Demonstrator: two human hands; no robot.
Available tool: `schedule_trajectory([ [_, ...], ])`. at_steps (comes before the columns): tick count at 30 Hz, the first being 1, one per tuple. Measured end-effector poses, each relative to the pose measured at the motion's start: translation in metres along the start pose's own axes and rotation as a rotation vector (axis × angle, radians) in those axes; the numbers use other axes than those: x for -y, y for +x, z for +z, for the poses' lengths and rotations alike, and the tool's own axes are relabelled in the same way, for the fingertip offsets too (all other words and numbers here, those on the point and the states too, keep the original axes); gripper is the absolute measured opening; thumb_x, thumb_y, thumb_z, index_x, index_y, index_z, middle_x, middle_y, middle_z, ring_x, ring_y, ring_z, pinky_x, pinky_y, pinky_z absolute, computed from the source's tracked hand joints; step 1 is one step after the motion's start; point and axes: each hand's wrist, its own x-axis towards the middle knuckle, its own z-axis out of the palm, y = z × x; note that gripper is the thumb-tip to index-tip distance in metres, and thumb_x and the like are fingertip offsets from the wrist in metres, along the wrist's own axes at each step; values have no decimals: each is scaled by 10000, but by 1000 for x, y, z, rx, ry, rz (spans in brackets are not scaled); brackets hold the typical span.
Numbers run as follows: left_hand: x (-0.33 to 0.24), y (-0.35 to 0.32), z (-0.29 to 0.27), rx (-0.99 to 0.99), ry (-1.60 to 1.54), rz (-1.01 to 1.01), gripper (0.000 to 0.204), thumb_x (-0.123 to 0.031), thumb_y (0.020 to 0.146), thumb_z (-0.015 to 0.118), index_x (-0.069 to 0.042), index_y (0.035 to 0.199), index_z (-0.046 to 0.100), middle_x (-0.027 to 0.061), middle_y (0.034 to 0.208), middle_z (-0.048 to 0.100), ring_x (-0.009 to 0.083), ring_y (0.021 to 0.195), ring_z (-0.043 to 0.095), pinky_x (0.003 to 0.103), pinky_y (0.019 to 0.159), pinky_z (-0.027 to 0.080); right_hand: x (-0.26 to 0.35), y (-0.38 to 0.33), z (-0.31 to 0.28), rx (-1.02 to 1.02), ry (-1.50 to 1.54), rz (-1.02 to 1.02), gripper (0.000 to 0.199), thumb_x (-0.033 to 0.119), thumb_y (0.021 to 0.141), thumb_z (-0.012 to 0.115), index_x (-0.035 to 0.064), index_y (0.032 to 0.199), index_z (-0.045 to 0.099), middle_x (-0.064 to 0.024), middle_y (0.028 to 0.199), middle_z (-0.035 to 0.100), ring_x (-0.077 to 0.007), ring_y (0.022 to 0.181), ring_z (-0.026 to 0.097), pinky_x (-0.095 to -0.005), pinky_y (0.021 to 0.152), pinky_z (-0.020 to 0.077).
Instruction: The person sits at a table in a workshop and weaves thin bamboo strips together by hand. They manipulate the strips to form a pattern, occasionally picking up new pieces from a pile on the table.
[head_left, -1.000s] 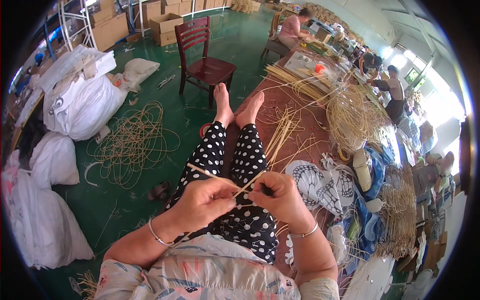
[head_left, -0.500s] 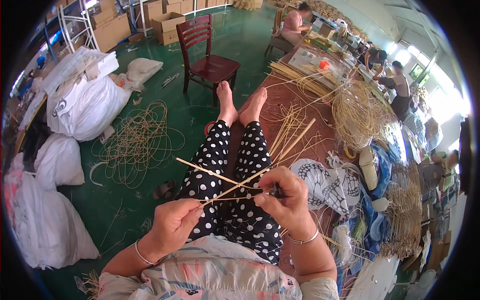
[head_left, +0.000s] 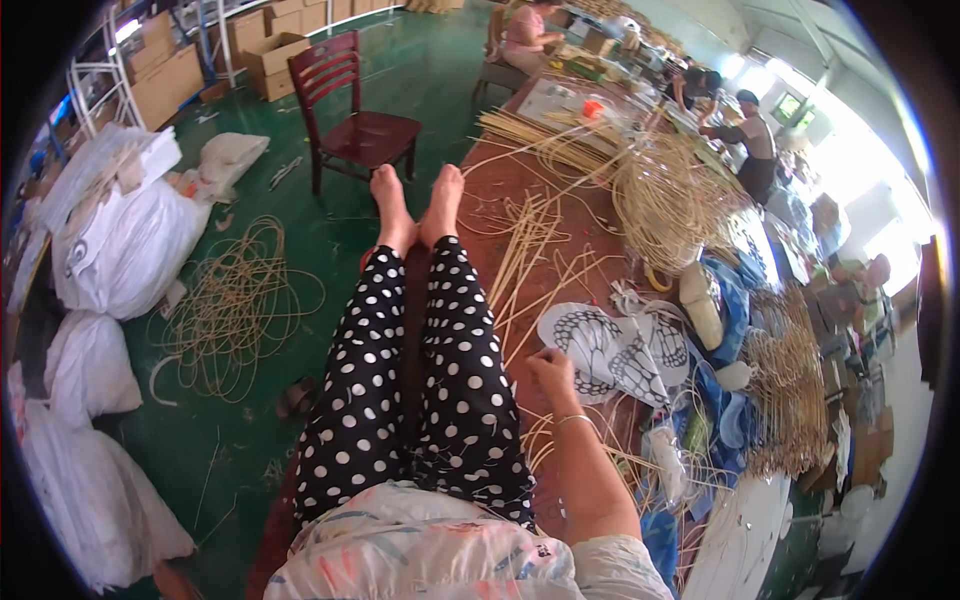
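My right hand [head_left: 552,374] is over the red-brown tabletop [head_left: 480,210], just right of my knees. Its fingers are curled together; whatever they may hold is hidden. Beside it lies a white cloth piece with black butterfly-wing markings [head_left: 590,345]. Thin bamboo strips [head_left: 520,250] are spread on the tabletop just beyond. At the lower left edge, a blurred skin-toned patch [head_left: 175,582] appears to be part of my left hand; its fingers cannot be made out. My legs in black dotted trousers stretch forward, bare feet resting by the table's edge.
A dark red chair [head_left: 365,135] stands ahead. Tangled cane [head_left: 240,310] lies on the green floor, with white sacks [head_left: 130,250] at the left. Cane coils [head_left: 665,200] and a bundle of wire-like frames [head_left: 785,380] lie on the right. Several people work along the far table.
My hands have come apart. The crossed bamboo strips they held over my lap are no longer there. The right hand is now over the tabletop; the left has dropped to the lower left.
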Motion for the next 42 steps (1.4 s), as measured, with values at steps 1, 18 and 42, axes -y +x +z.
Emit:
schedule_trajectory([
  [1,-19,-17,-25,27,118,-66,208,-132,768,511,-6,911,595,119,877,624,254,807,561,364,787,442,-26,7,1,-30,-34,39,171,124,688,657,-8,779,595,-72,622,586,-130,469,535,-266,420,431],
  [18,-204,69,88,621,31,145,252,-91,754,581,32,970,539,119,881,597,218,763,566,327,722,443,-15,25,44,26,-461,293,392,356,735,555,14,920,607,-190,974,603,-332,954,557,-401,819,433],
  [42,-440,59,2,455,-659,566,217,-30,685,607,39,884,552,115,753,567,188,641,554,289,594,459,48,-38,-42,-431,-96,-345,119,120,714,622,33,732,544,-85,598,521,-209,540,509,-300,528,418],
])
